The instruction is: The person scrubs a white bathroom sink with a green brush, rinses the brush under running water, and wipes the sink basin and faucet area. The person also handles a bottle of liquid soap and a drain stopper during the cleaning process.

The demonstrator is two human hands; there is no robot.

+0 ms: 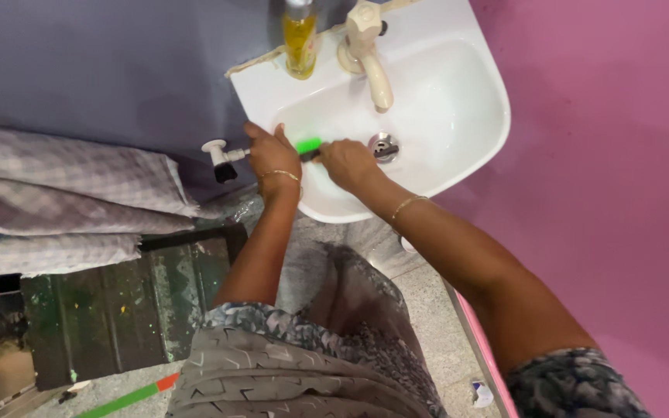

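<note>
- The left hand (271, 153) closes around one end of a green brush (308, 145) over the front-left of the white basin (458, 124).
- The right hand (348, 163) grips its dark handle end, beside the drain (383, 146).
- A tap (367, 48) and a yellow soap bottle (300, 40) stand at the basin's back rim.

Both your arms reach forward and draw close together, elbows bent outward. Your left hand (272, 155) is curled with the knuckles up, your right hand (348, 164) closed just beside it, fingers folded under. A thin bangle circles each wrist.
</note>
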